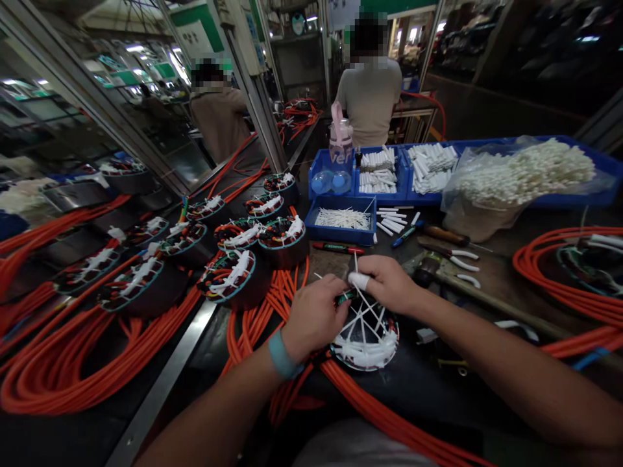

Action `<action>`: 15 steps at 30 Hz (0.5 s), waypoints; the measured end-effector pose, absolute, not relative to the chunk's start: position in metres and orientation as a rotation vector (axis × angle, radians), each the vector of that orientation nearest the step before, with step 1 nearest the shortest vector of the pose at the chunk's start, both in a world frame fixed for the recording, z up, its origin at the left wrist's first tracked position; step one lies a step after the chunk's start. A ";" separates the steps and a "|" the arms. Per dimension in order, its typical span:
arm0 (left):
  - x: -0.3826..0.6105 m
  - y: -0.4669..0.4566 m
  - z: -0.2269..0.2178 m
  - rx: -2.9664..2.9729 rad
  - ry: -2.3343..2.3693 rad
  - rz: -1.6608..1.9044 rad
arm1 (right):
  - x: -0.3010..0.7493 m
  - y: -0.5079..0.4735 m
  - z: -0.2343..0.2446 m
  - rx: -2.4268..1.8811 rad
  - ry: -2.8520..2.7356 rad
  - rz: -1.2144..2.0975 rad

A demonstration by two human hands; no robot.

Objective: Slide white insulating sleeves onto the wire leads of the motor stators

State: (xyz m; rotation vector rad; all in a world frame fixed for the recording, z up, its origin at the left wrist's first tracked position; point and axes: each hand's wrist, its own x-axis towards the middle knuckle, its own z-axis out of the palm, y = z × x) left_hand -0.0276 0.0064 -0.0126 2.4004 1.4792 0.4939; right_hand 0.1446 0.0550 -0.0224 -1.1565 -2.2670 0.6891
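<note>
My left hand (pixel 314 314) is closed down over the near-left rim of the round wound coil (pixel 366 334), pinning it to the counter (pixel 428 383) so it cannot turn, while my right hand (pixel 387 282), its forefinger wrapped in white tape, pinches shut on a white cable tie (pixel 355 264) that stands up just between both grips; I judge the tape is there to spare the finger from the pulling. The coil lies directly under and just in front of my hands, with more white ties crossing its open middle like spokes and a thick white bundle along its near edge. Orange cables (pixel 370 415) run from it toward me and off to the left. Ahead, a small blue tray (pixel 341 230) of loose ties sits within easy reach, a red marker (pixel 338 248) just before it. To the left stand rows of finished coils (pixel 233 272); to the right lie pliers (pixel 450 256), and farther back a bag of white pieces (pixel 520 172). Two people stand at the far side
</note>
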 end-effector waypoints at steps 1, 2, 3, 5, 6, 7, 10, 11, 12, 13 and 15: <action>-0.027 0.008 -0.014 2.400 1.497 0.497 | 0.145 0.052 -0.020 -1.096 -2.293 0.701; -0.028 0.009 -0.016 2.387 1.495 0.512 | 0.148 0.050 -0.017 -1.046 -2.304 0.739; -0.029 0.009 -0.018 2.370 1.466 0.545 | 0.153 0.049 -0.013 -1.019 -2.288 0.812; -0.033 0.006 -0.019 2.338 1.398 0.704 | 0.174 0.049 -0.006 -1.049 -2.154 1.015; -0.036 0.002 -0.018 2.335 1.379 0.824 | 0.191 0.049 -0.003 -1.115 -2.039 1.083; -0.039 -0.004 -0.017 2.355 1.357 0.942 | 0.211 0.048 -0.001 -1.202 -1.932 1.095; -0.047 -0.026 -0.007 2.565 1.236 0.976 | 0.282 0.033 -0.002 -1.551 -1.861 0.897; -0.048 -0.033 -0.004 2.647 1.176 0.848 | 0.303 0.023 -0.003 -1.667 -1.930 0.817; -0.048 -0.038 -0.003 2.705 1.120 0.708 | 0.320 0.013 -0.006 -1.768 -2.028 0.736; -0.045 -0.042 -0.002 2.726 1.084 0.588 | 0.333 0.002 -0.009 -1.842 -2.141 0.663; -0.038 -0.047 -0.004 2.659 1.085 0.482 | 0.345 -0.018 -0.017 -1.892 -2.347 0.543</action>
